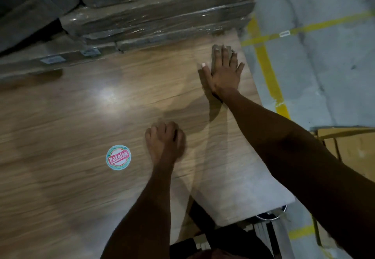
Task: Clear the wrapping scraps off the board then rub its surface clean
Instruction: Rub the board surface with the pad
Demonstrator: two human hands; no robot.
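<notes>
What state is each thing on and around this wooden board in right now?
Wood-grain laminate board: lying flat, glossy.
Grey-brown cloth pad: pressed flat under right hand.
Left hand: fist resting on board.
Round red-and-white sticker: stuck flat.
Film-wrapped stacked packs: sealed.

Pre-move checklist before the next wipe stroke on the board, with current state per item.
1. Cloth under the right hand: ok, fingers lie flat on it near the board's far right corner.
2. Left hand bracing: ok, it rests on the board with fingers curled; whether it holds anything, cannot tell.
3. Wrapping scraps cleared from the board: ok for the part in view, none seen.
4. Round sticker left on the surface: not ok if the board must be bare.
5. Surface clean: cannot tell, glare and blur hide fine dust.
6. Room beyond the cloth: not ok, wrapped stacks sit close behind it.
</notes>
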